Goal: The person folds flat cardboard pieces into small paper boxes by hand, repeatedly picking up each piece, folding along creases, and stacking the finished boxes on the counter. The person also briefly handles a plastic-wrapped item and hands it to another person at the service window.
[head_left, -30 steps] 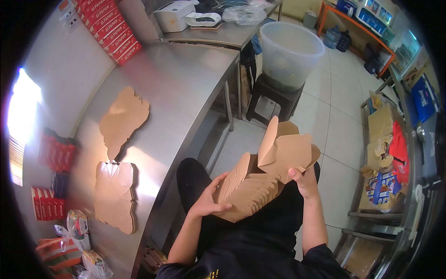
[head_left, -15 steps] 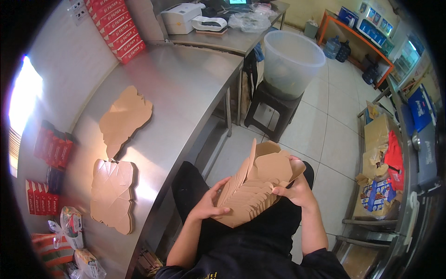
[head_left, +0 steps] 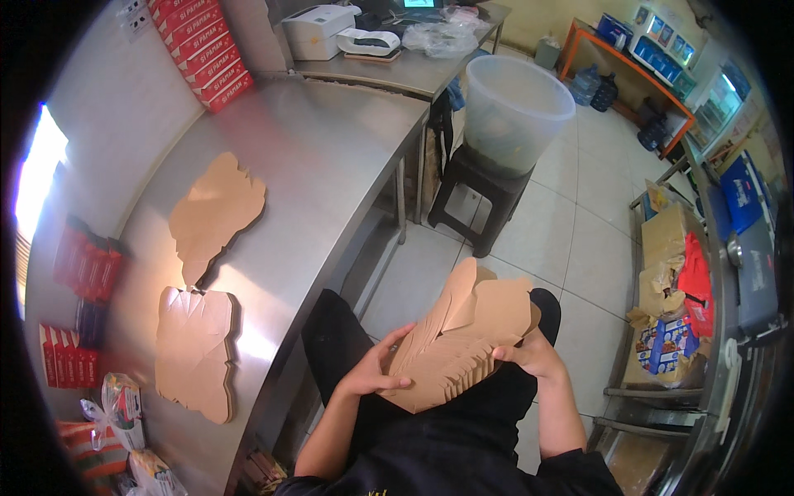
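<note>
Over my lap I hold a thick stack of brown cardboard food-box blanks (head_left: pixel 451 351), fanned into steps along its near right edge. My left hand (head_left: pixel 378 368) grips the stack's left side, thumb on top and fingers tucked underneath. At the right side my right hand (head_left: pixel 529 354) is closed on the edge, its thumb on top; its other fingers are mostly hidden. Large rounded flaps stand out at the far end. On the steel table to my left lie two more piles of flat blanks, one farther pile (head_left: pixel 217 211) and one nearer pile (head_left: pixel 196 351).
A steel table (head_left: pixel 331 132) runs along my left. Red boxes (head_left: pixel 203 58) are stacked at its far left, and more red packs (head_left: pixel 70 355) stand by the wall. Ahead, a translucent tub (head_left: pixel 517 116) rests on a dark stool (head_left: pixel 480 194). Shelving with cardboard (head_left: pixel 666 236) stands right.
The far end of the stack has folded flatter, with its flaps leaning together rather than standing open. Both hands keep their hold and have barely moved.
</note>
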`<state>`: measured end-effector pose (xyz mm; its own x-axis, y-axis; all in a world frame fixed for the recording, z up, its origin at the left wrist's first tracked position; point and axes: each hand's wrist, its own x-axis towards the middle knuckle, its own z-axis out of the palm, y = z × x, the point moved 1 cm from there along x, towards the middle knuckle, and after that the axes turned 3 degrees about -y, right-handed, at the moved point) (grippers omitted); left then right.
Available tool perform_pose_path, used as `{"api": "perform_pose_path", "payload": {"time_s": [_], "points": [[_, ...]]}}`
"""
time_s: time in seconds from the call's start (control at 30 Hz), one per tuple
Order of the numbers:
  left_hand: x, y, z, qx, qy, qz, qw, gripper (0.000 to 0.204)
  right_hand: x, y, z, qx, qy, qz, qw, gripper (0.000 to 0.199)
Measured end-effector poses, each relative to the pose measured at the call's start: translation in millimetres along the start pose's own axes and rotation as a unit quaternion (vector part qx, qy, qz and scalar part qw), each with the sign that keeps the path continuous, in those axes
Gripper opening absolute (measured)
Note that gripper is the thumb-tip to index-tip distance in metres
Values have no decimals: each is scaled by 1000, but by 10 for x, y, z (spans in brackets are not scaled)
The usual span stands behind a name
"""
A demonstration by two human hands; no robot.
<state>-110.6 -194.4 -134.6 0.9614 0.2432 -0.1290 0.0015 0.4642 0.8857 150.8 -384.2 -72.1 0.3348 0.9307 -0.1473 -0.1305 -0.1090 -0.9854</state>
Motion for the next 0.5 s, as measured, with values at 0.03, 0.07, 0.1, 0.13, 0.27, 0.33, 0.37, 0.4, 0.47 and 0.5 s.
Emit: {"api": "perform_pose_path", "payload": {"time_s": [0.03, 0.07, 0.1, 0.13, 0.27, 0.33, 0.37, 0.4, 0.47, 0.5], "points": [[-10, -18, -9, -4, 1, -1, 1000, 119, 0, -4, -6, -10, -4, 3, 1000, 89], [-21, -47, -30, -3, -8, -1, 1000, 116, -8, -17, -25, -24, -14, 10, 1000, 92], [-32, -79, -69, -3, -16, 0, 1000, 114, -16, -38, -51, -37, -23, 17, 999, 97], [-40, -103, -98, -3, -24, 1, 1000, 111, -18, -65, -64, -51, -34, 24, 998, 101], [-94, -150, -131, -10, -22, -25, 999, 113, -16, -213, 22, -86, -105, 41, 990, 103], [-89, -147, -145, -17, -28, -38, 999, 113, -46, -211, 62, -90, -119, 57, 987, 107], [-86, -135, -153, -17, -36, -47, 998, 113, -56, -200, 28, -118, -147, 61, 980, 109], [-102, -108, -155, -17, -42, -57, 997, 113, -64, -167, -39, -145, -177, 66, 971, 112], [-125, -83, -186, -21, -56, -67, 996, 113, -92, -157, -132, -134, -199, 61, 969, 118], [-137, -79, -210, -24, -65, -67, 995, 113, -110, -181, -161, -97, -191, 52, 975, 120]]}}
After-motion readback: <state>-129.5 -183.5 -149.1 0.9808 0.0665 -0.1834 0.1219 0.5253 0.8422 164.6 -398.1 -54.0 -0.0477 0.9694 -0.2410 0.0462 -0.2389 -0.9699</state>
